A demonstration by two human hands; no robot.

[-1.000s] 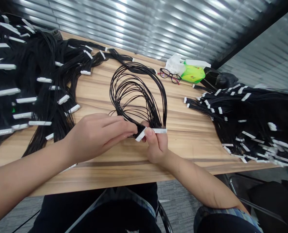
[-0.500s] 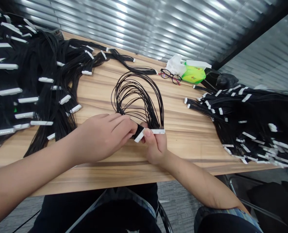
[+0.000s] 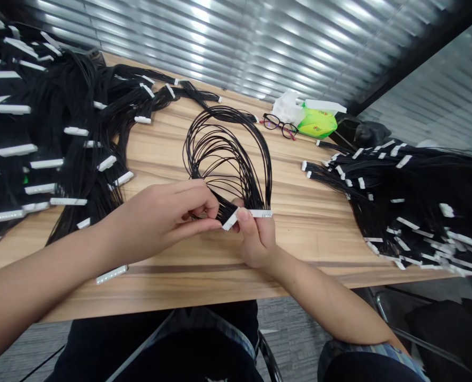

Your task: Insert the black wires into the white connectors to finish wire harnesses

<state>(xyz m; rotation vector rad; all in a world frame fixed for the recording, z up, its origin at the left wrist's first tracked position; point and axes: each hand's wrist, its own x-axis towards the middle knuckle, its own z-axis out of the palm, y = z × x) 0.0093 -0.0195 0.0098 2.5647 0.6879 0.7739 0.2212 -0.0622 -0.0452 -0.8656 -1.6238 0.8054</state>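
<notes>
A looped bundle of thin black wires point(image 3: 228, 148) lies on the wooden table point(image 3: 299, 223) in front of me, both ends fitted with white connectors. My right hand point(image 3: 255, 239) pinches the two white connectors point(image 3: 260, 214) together at the loop's near end. My left hand point(image 3: 164, 217) is closed, its fingertips gripping the black wires just behind the left connector point(image 3: 228, 220).
A big heap of black wire harnesses with white connectors point(image 3: 33, 132) fills the left of the table; another heap point(image 3: 411, 201) covers the right. Glasses point(image 3: 278, 123) and a green tissue pack point(image 3: 315, 122) lie at the back. A loose white connector point(image 3: 112, 274) lies near my left forearm.
The wire loop shrank, then spread out and back again. My left hand lifted slightly and its fingers pinched the wires closer to the connector. My right hand stayed put.
</notes>
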